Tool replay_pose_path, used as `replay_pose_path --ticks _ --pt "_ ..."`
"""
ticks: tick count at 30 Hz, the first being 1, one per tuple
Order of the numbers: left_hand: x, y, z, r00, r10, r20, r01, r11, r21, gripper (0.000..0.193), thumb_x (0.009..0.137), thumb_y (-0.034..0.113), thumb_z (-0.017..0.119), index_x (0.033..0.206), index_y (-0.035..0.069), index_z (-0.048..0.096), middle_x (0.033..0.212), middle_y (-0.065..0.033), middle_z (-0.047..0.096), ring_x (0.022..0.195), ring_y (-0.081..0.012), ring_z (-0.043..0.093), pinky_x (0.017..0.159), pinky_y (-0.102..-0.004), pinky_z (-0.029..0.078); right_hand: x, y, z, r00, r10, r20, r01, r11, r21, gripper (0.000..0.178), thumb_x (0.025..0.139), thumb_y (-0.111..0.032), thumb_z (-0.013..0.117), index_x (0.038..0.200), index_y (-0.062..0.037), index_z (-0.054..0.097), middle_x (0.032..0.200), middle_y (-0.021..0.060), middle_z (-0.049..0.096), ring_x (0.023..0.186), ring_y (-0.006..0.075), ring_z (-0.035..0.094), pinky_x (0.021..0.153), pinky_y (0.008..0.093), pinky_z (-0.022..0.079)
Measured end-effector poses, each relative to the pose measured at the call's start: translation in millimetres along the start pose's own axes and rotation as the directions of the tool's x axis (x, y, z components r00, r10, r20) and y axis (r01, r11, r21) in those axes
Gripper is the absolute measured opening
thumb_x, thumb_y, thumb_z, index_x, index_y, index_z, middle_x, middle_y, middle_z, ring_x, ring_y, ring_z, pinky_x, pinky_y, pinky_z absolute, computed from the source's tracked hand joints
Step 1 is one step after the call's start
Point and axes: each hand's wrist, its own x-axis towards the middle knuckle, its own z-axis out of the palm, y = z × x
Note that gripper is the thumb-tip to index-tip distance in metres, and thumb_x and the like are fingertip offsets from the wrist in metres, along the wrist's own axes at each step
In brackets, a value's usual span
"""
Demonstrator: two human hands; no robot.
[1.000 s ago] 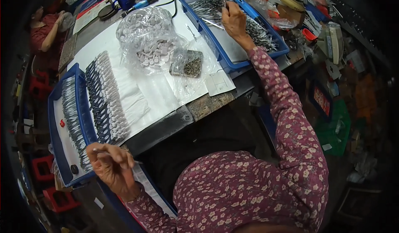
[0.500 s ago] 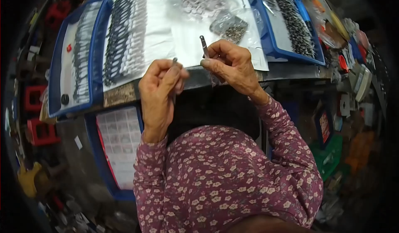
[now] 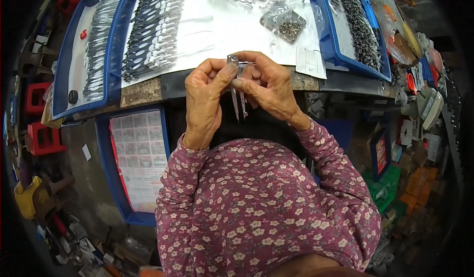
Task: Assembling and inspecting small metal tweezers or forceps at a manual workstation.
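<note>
My left hand [image 3: 205, 92] and my right hand [image 3: 273, 88] meet over the table's front edge, both closed in a pinch. Between the left thumb and finger is a slim metal strip [image 3: 235, 104], its flat end with a small hole [image 3: 232, 59] showing above the fingertips. My right fingers pinch a second slim metal strip [image 3: 243, 105], which has notches or holes near its lower end. Both strips hang downward side by side, their upper parts mostly hidden by the fingers. Whether they are joined, I cannot tell.
Rows of black-and-white pieces [image 3: 153, 30] lie on white paper [image 3: 202, 35]. A blue tray [image 3: 114, 64] of slim metal pieces stands left; another blue tray [image 3: 333, 52] of dark pieces stands right. A bag of small rivets [image 3: 290, 30] and a paper tag [image 3: 310, 62] lie between.
My hands were apart, each with a metal strip. They have come together, the right strip has turned to point down, and the view has shifted slightly.
</note>
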Motion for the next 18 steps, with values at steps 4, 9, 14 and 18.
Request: replay_pose_path --ticks 4,9,14,18 --pt "2.2 -5.3 -3.4 1.000 -0.022 -0.006 0.022 1.000 -0.011 0.014 0.082 0.010 0.062 0.086 -0.001 0.055 0.076 -0.0018 0.058 0.066 -0.0042 0.054 0.061 -0.0165 0.045 -0.7 2.3 -0.3 0.998 0.070 0.005 -0.070 0.996 0.057 0.037 0.082 -0.007 0.060 0.114 0.0050 0.046 0.057 -0.0019 0.049 0.043 0.0030 0.044 0.037 0.0165 0.031" --pt "5.1 -8.1 -5.1 0.999 -0.035 -0.018 0.035 0.999 0.003 0.014 0.081 0.010 0.063 0.085 -0.001 0.055 0.074 -0.0019 0.058 0.063 -0.0042 0.054 0.060 -0.0164 0.045 0.9 8.9 -1.6 0.992 0.124 0.019 -0.126 0.988 0.093 0.037 0.081 -0.004 0.057 0.115 0.0056 0.045 0.054 -0.0014 0.048 0.040 0.0040 0.045 0.035 0.0181 0.035" --pt "6.8 -11.0 -6.9 0.999 -0.030 -0.011 0.031 0.999 0.017 0.013 0.081 0.010 0.063 0.084 0.000 0.055 0.073 -0.0015 0.058 0.060 -0.0038 0.053 0.058 -0.0160 0.044 -0.3 11.7 -2.4 0.994 0.108 0.019 -0.109 0.992 0.063 0.037 0.082 -0.005 0.056 0.116 0.0064 0.045 0.054 -0.0013 0.048 0.040 0.0039 0.045 0.035 0.0180 0.034" --pt "7.1 -12.5 -7.3 0.999 -0.043 -0.023 0.043 0.999 0.033 0.013 0.081 0.011 0.063 0.083 0.000 0.056 0.071 -0.0012 0.057 0.059 -0.0038 0.052 0.055 -0.0162 0.043 -0.6 14.8 -1.1 0.993 0.120 0.020 -0.121 0.990 0.070 0.038 0.083 -0.005 0.056 0.117 0.0068 0.045 0.054 -0.0009 0.049 0.039 0.0041 0.045 0.035 0.0177 0.034"
